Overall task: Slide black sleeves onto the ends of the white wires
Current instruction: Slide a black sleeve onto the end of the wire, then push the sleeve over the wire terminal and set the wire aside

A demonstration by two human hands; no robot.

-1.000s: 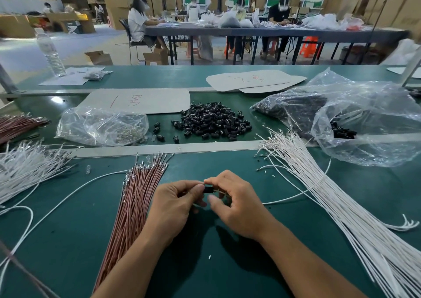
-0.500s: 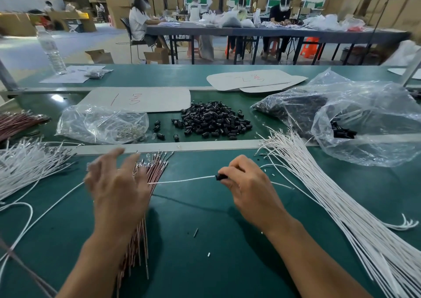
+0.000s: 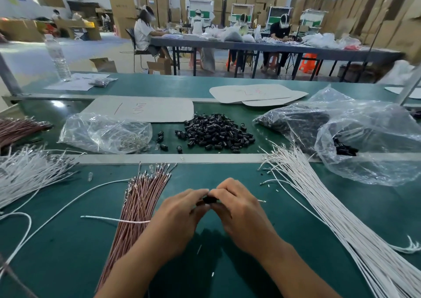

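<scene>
A: Which step is this?

B: Seating, I'd judge. Both hands meet over the near bench; the left hand (image 3: 180,215) and right hand (image 3: 239,208) have fingers clamped on one black sleeve (image 3: 209,199) between them.

A: And the white wire (image 3: 114,219)?

B: It trails left across the brown wires (image 3: 139,206), its tip (image 3: 261,200) poking out right. Next: push the sleeve home.

The bench (image 3: 68,240) has a smooth green top with a soft shine. The bags (image 3: 364,142) are thin, clear, crinkly plastic. The black sleeves (image 3: 216,133) look like shiny plastic. The white wires (image 3: 330,206) look smooth, with little metal tips.
</scene>
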